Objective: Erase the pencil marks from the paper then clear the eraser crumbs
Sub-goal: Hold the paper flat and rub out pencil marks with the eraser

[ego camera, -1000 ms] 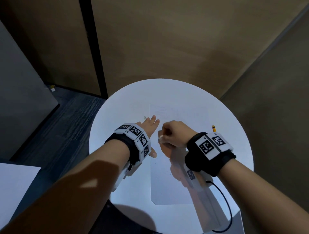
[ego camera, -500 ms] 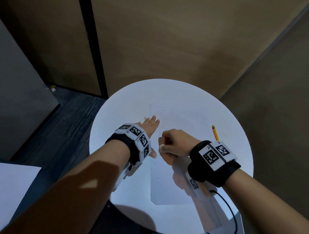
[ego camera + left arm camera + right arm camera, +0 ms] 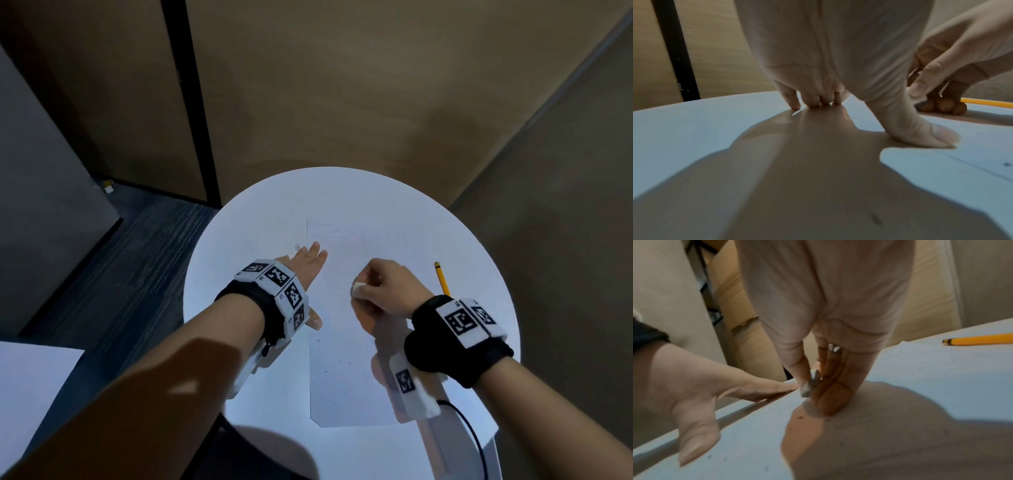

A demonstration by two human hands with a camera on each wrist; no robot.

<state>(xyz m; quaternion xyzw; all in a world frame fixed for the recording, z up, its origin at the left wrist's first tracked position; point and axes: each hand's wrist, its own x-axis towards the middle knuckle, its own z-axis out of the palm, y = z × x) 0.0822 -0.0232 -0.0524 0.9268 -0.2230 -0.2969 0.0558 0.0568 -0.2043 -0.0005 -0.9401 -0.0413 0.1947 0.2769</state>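
A white sheet of paper (image 3: 346, 373) lies on the round white table (image 3: 260, 233), with small dark eraser crumbs (image 3: 325, 371) scattered on its near half. My left hand (image 3: 308, 270) lies flat with straight fingers on the paper's left edge, thumb (image 3: 929, 133) spread onto the sheet. My right hand (image 3: 380, 286) pinches a small white eraser (image 3: 358, 288) between thumb and curled fingers and holds it on the middle of the paper. In the right wrist view the eraser (image 3: 812, 382) shows between thumb and fingers, with crumbs (image 3: 800, 417) beside it.
A yellow pencil (image 3: 442, 279) lies on the table to the right of my right hand, also seen as the pencil (image 3: 980, 341) in the right wrist view. Wooden wall panels stand close behind the table. A cable runs from my right wrist over the near table edge.
My right hand with the eraser has slid to the right and a little away across the paper. The pencil, hidden at first, now shows. The left hand has stayed put.
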